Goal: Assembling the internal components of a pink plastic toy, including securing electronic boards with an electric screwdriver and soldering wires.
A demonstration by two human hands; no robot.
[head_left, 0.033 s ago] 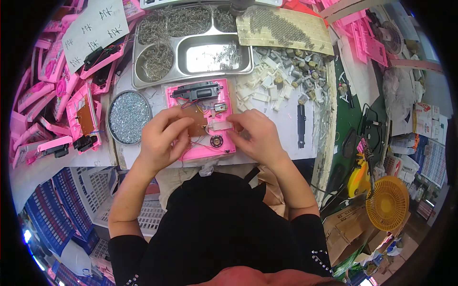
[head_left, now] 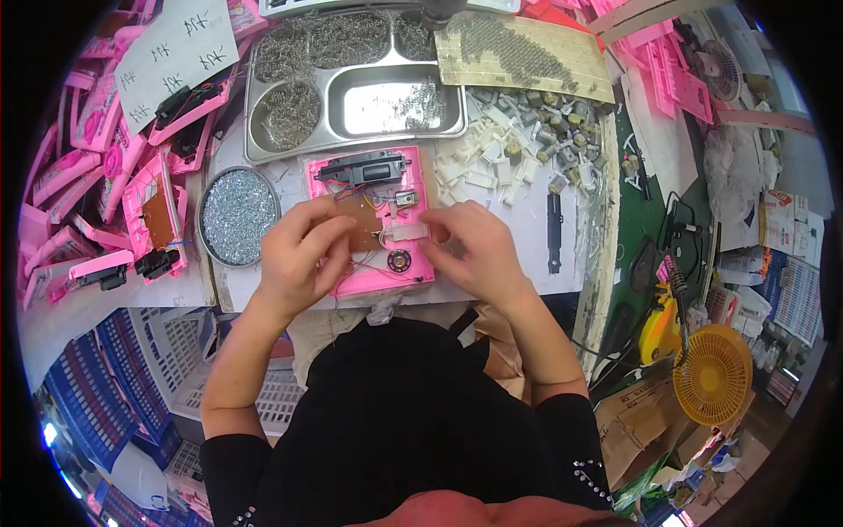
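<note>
When viewing from above, note the open pink housing [head_left: 373,281] on the desk [head_left: 534,255], between left hand [head_left: 300,255] and right hand [head_left: 474,250]. Left: fingers bent, tips over the brown board [head_left: 364,235]. Right: fingers curled at the housing's right edge, beside the white strip [head_left: 407,232]. In both, pinched or loose, impossible to say. Judge the step as close fingertip work on the housing's interior; for the next move, allow steady support and fine control. Writing: large dark handwritten characters on the white sheet [head_left: 178,65], upper left; print on the brown carton [head_left: 632,423], lower right, too small to read.
</note>
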